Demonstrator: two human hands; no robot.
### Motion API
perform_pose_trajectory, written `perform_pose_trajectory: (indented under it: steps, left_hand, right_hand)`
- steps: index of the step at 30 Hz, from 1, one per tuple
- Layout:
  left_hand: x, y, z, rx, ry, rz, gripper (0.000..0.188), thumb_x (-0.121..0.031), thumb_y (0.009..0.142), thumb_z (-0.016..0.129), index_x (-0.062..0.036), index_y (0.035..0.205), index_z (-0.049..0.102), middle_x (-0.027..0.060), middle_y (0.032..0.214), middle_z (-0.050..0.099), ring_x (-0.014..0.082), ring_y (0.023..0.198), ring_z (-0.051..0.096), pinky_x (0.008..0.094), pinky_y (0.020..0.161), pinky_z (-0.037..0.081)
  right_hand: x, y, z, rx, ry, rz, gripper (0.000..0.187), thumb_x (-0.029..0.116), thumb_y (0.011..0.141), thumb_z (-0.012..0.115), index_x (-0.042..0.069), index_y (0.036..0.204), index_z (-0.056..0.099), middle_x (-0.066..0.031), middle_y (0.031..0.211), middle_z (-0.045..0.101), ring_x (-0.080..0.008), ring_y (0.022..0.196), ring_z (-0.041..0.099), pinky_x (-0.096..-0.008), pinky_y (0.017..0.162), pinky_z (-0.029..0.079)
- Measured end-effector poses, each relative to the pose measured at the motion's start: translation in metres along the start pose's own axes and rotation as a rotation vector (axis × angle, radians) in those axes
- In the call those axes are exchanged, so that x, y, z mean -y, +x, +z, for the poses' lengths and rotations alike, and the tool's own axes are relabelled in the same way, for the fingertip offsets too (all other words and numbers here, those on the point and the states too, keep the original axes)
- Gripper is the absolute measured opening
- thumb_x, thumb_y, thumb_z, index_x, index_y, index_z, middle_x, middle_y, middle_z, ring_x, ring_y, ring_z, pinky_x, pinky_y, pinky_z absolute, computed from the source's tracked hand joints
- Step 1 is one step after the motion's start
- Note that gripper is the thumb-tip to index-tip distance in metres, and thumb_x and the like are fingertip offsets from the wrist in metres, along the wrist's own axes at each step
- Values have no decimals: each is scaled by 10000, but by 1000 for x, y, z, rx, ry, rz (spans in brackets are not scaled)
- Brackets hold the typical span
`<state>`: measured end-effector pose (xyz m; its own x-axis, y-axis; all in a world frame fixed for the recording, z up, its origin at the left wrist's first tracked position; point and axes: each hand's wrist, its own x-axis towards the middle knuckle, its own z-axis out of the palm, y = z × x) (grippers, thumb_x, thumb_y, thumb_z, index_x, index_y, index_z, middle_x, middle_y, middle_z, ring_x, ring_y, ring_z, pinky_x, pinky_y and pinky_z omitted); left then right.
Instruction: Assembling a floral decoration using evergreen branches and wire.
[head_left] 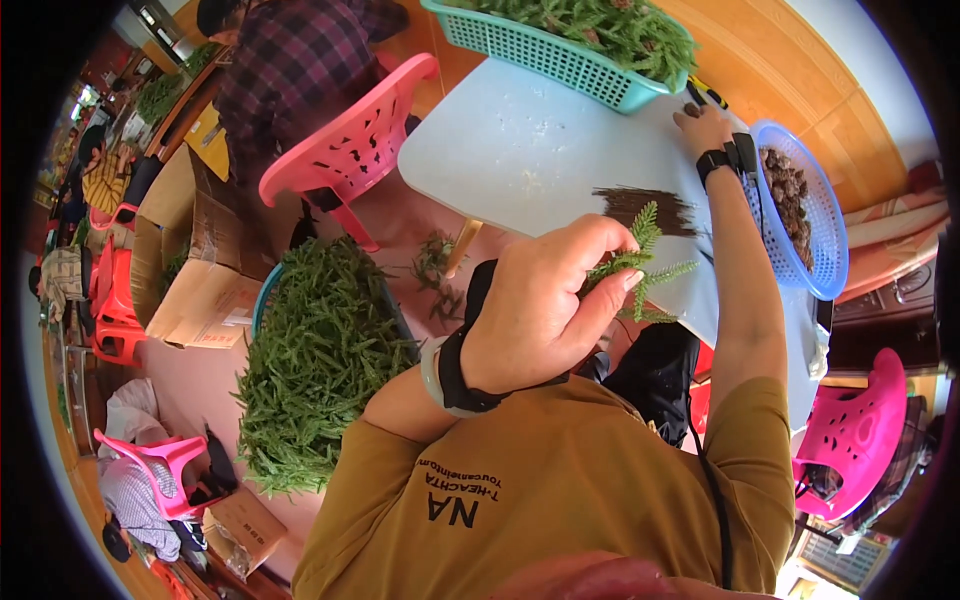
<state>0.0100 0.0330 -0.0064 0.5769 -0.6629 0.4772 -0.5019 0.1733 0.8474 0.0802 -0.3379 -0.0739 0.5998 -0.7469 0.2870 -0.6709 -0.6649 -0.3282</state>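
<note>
Close in front of me, my left hand (560, 300) pinches a green artificial pine sprig (645, 262) between thumb and forefinger. My right arm stretches far over the pale table (490, 140). At its end, my right hand (706, 132) has its fingers curled by a small dark brown thing (692, 110), too small to make out. Just past those fingers lies a yellow and black hand tool (712, 94). Beside my right wrist is a blue mesh basket (830, 225) with brown pine cones (788, 195) in it. Thin brown stems (648, 208) lie in a bundle beyond my left hand.
A teal basket (560, 62) full of green sprigs stands at the table's far edge. Left of me, a tub of sprigs (320, 360) sits on the floor near an opened cardboard box (205, 290). Pink chairs (350, 140) stand around; a person in a checked shirt (290, 75) sits nearby.
</note>
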Motion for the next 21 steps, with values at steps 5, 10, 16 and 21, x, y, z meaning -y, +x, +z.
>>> perform_pose_trajectory:
  steps: [5, 10, 16, 21]
  left_hand:
    - [6, 4, -3, -128, 0, 31, 121, -6, 795, 608, 18, 894, 542, 55, 743, 579, 85, 655, 532, 208, 623, 429]
    - [10, 6, -2, -144, -3, 28, 117, -7, 784, 619, 16, 870, 543, 46, 726, 569, 76, 635, 516, 200, 598, 415]
    - [15, 6, -4, -198, -15, 16, 118, -3, 767, 634, 13, 842, 546, 17, 731, 565, 63, 629, 489, 188, 594, 397]
    - [9, 8, -6, -277, -274, -109, 131, 21, 762, 622, 3, 864, 542, -4, 758, 556, 45, 659, 485, 187, 601, 404]
  right_hand:
    - [-19, 23, 23, 16, -97, 4, 543, 458, 682, 603, 2, 977, 613, -268, 970, 602, -390, 941, 572, -425, 829, 448]
    - [-30, 32, 46, -50, -74, -47, 437, 380, 726, 578, 7, 949, 626, -298, 955, 589, -406, 927, 570, -441, 818, 450]
    - [-17, 10, 31, -15, -266, -72, 298, 258, 782, 526, 28, 936, 636, -268, 936, 603, -388, 888, 586, -439, 788, 459]
    - [-2, -13, -9, -182, -78, -340, 237, 212, 785, 516, 43, 885, 650, -209, 830, 631, -331, 805, 618, -413, 712, 481]
